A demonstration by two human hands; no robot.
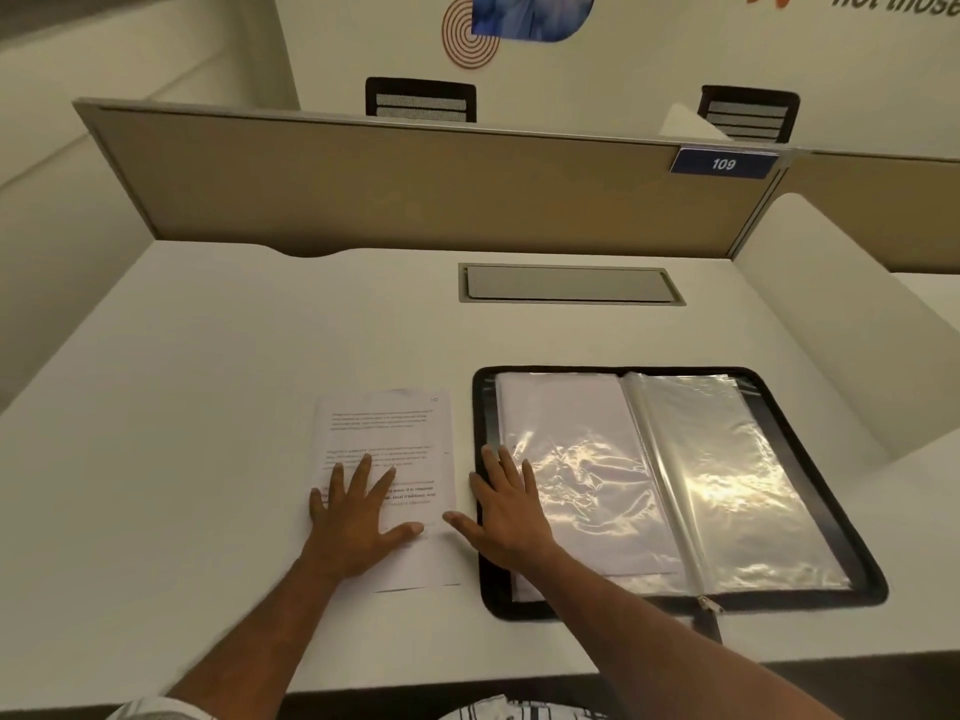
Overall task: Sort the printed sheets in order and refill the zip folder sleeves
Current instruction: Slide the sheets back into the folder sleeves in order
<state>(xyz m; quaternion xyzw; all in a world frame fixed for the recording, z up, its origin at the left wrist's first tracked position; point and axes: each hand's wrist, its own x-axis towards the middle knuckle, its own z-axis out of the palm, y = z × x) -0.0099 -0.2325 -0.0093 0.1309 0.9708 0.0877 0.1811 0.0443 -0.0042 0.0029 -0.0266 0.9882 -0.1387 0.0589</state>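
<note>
Sheets (387,459) are pinned flat near the front edge of the desk (208,407) by the left hand (358,522), fingers spread. Just beside them, the left rim of the open zip folder (496,589) is pressed by the right hand (506,511), fingers straight.

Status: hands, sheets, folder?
Left hand flat on printed sheets. Right hand flat on left edge of open zip folder. Clear sleeves exposed, no obstruction seen.

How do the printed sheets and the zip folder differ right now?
The printed sheets are matte white with text; the zip folder shows glossy clear sleeves in a black border. The sheets form one narrow stack; the folder lies open and wider. The left hand rests on the sheets, the right hand on the folder's edge. Both lie flat on the desk.
</note>
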